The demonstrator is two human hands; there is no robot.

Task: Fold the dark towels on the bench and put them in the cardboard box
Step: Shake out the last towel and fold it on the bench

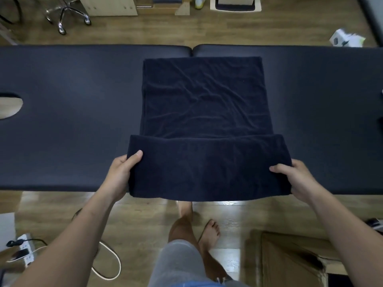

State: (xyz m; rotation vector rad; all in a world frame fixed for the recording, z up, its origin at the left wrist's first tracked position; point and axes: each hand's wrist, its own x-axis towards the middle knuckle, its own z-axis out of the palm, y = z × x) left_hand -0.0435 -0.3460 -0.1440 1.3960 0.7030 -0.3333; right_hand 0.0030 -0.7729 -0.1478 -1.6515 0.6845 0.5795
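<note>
A dark navy towel (204, 96) lies spread across the middle of the black padded bench (72, 112). Its near end is lifted and doubled back over itself above the bench's front edge. My left hand (122, 172) grips the left side of that folded end, thumb on top. My right hand (294, 179) grips the right side in the same way. The cardboard box (290, 259) stands open on the floor at the lower right, partly behind my right forearm.
The bench has a face hole (10, 105) at its left end. On the floor at the lower left lie a power strip (24, 251) and a white cable (112, 264). My bare legs and feet (192, 230) stand by the bench. An office chair base (64, 13) is beyond it.
</note>
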